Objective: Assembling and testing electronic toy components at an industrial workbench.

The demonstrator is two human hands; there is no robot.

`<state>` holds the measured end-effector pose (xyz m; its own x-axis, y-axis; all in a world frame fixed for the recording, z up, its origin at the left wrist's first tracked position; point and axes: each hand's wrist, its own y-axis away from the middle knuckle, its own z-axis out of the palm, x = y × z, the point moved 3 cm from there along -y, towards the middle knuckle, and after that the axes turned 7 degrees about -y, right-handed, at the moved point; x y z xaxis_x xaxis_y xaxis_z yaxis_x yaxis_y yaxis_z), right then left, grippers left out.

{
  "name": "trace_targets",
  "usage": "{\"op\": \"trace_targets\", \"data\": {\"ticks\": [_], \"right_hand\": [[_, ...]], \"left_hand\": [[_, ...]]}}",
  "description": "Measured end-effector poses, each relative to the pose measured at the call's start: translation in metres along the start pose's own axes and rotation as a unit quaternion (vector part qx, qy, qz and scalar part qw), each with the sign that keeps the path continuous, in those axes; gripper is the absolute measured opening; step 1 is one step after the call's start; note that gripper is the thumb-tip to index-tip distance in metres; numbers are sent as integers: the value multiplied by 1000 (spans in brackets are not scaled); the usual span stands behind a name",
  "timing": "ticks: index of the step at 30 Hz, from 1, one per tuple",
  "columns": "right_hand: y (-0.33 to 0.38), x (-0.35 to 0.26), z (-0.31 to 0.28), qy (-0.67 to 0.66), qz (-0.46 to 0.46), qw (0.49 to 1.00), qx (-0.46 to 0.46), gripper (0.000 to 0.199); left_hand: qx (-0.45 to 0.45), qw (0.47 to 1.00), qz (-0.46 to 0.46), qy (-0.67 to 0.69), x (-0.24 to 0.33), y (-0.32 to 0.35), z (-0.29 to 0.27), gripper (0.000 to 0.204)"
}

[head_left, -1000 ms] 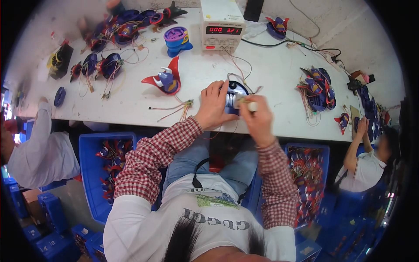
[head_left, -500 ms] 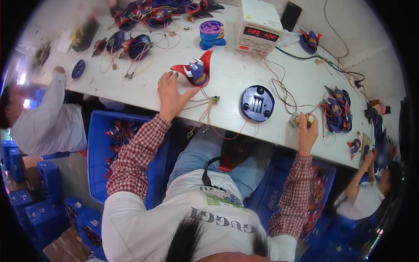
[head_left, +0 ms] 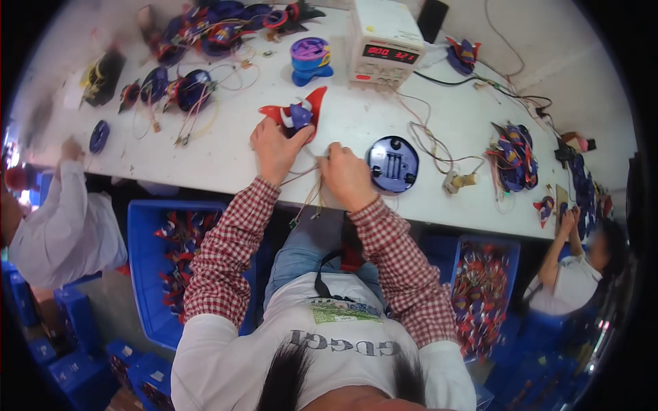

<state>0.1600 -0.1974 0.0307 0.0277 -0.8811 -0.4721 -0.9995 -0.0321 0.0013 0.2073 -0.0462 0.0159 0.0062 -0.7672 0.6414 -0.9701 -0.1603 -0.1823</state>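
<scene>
My left hand is closed on a red toy figure part with a purple middle and pale horns, at the table's near side. My right hand is close beside it, fingertips pinched on thin wires that trail from the toy part over the table edge. Whatever small piece sits between those fingertips is hidden. Just right of that hand lies a round dark purple base with its battery slots facing up. Farther right, a small tan cylindrical piece rests at the end of a cable.
A white power supply with a lit red display stands at the back, beside a blue and purple round toy. Wired toy parts lie in piles on both sides. Blue bins flank me. Co-workers sit left and right.
My right hand has left the tan cylindrical piece and come left to the wires beside the toy part. My left hand has closed further round the toy part. The view has shifted slightly.
</scene>
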Motion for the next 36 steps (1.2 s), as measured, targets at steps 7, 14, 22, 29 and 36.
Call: {"op": "trace_targets", "data": {"ticks": [7,14,22,29,36], "right_hand": [[17,23,-46,-281,-55,955,78,28],[4,95,-81,-425,-34,898,111,16],[16,128,-67,-204,-72,954,208,28],[12,25,-86,-331,-159,917,152,26],[25,-52,-51,-477,-156,864,-50,31]], "left_hand": [[-94,916,-31,389,20,11,-8,51],[-266,854,60,443,79,28,15,53],[-238,926,168,241,92,46,82,71],[-231,724,-31,650,72,64,-10,61],[-82,807,-158,563,-52,44,-113,29]]}}
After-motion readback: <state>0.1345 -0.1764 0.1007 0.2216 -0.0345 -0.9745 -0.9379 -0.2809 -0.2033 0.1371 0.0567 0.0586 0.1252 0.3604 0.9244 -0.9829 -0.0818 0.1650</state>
